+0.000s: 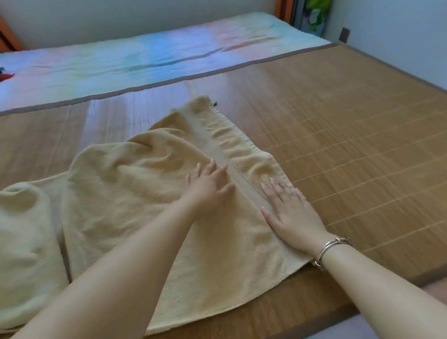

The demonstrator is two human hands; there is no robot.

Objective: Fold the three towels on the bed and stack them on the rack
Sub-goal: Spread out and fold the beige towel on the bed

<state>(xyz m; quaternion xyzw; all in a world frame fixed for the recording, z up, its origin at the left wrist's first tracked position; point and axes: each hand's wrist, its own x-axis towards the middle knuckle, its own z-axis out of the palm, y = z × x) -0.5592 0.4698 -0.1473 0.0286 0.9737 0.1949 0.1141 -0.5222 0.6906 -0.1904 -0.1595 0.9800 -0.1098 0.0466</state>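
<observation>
Head view takes in the bed (347, 139), covered by a bamboo mat, with a pastel sheet beyond it. On the mat nearest the camera lies a cream towel (145, 201), spread but rumpled, its right edge doubled over in a narrow band. A second cream bundle (18, 236) sits just to its left; it may be another towel or part of the same one, hard to say. The left hand (207, 186) and right hand (291, 212) both press flat on the towel with straight fingers, gripping nothing. By my reading, folding has barely begun. No rack is visible, nothing stacked.
</observation>
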